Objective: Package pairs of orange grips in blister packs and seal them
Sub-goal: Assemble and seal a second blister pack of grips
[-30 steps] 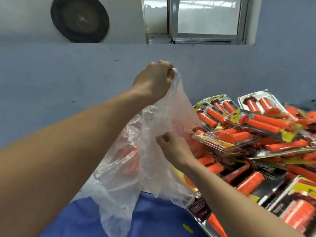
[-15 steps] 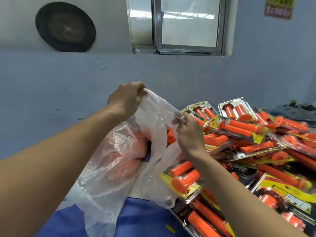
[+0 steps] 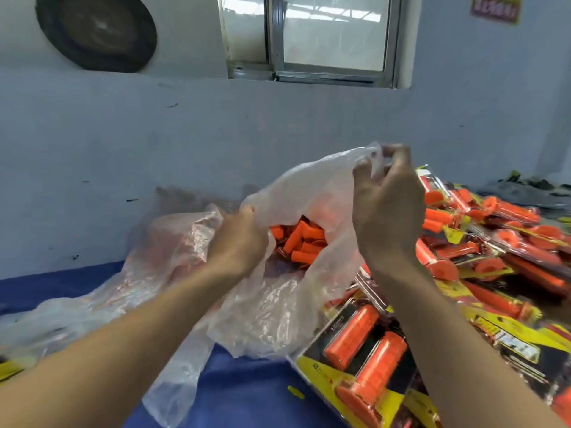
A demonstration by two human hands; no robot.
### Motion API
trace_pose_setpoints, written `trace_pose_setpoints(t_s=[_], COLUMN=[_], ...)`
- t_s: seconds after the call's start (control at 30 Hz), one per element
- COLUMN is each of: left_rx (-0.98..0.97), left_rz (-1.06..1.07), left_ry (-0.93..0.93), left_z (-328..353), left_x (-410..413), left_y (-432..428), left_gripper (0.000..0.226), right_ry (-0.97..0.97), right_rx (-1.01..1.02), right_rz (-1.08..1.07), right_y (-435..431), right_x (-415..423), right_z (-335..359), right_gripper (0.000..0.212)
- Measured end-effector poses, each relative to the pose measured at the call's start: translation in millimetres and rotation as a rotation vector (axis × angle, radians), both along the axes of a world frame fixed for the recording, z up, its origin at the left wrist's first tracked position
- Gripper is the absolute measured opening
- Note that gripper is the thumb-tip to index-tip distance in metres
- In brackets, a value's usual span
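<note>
Two hands spread the mouth of a clear plastic bag [image 3: 296, 189] that lies slumped on the blue-covered counter [image 3: 247, 400]. The left hand [image 3: 239, 242] grasps the bag's near edge, its fingers curled into the film and bunching it. The right hand [image 3: 389, 208], higher and well apart from the left, pinches the bag's far edge between thumb and fingertips, lifting that rim into a peak. Between the two hands, just below the stretched rim, a heap of loose orange grips [image 3: 304, 242] shows inside the bag. More orange colour shows blurred through the film to the left of the left hand.

Beyond and to the right of the right hand, filled blister packs [image 3: 494, 236] lie in an untidy pile, overlapping at many angles, each with orange grips under clear plastic on yellow and black card. One closer pack [image 3: 364, 350] lies under the right forearm, with two grips side by side in it, and the bag's lower fold touches its upper left corner. A small yellow scrap [image 3: 295, 392] lies on the counter below the bag, between the two forearms. Behind both hands rises a pale blue wall [image 3: 278, 125] with a window [image 3: 333, 35] above.
</note>
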State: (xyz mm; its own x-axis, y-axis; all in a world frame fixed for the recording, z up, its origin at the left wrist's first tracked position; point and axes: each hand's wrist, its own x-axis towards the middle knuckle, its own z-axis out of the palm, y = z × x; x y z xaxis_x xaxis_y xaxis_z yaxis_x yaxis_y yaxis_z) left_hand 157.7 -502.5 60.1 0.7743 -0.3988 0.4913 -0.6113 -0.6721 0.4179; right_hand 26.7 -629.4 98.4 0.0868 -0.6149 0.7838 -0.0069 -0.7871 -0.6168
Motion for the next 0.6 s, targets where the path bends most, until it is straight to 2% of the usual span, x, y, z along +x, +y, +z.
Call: trace_pose_setpoints(t_s=[0.07,0.13,0.2,0.23,0.3,0.4,0.43,0.53,0.6], left_rx=[-0.171,-0.289,-0.300,-0.293,-0.268,-0.228,-0.223,-0.024,0.058], left_rz=[-0.021,-0.025,-0.062,-0.101,-0.159,-0.244,-0.320,-0.610,-0.724], left_ry=[-0.025,-0.042,-0.064,-0.054,-0.040,-0.023,0.046,0.457,0.658], left_z=[23,47,62,67,71,65,63,61,52], left_x=[7,4,2,-1,-5,-5,-3,12,32], left_y=[14,25,36,39,48,60,65,90,109], left_gripper=[0.013,0.021,0.024,0.023,0.022,0.016,0.020,0.069,0.070], right_ry=[-0.165,-0.191,0.085,0.273,0.641,0.822,0.869,0.963,1.005], right_rx=[-0.154,-0.472,-0.762,-0.805,-0.659,-0.185,-0.023,0.290,0.332], right_rz=[-0.010,0.180,0.345,0.378,0.387,0.374,0.383,0.375,0.310], right_y=[30,71,96,98,92,66,57,25,5], right_x=[-7,-11,-4,3,25,71,89,138,165], right_z=[-17,-43,-72,-80,-86,-84,-85,-95,-108], right_gripper=[0.029,0.026,0.015,0.016,0.023,0.026,0.025,0.021,0.046])
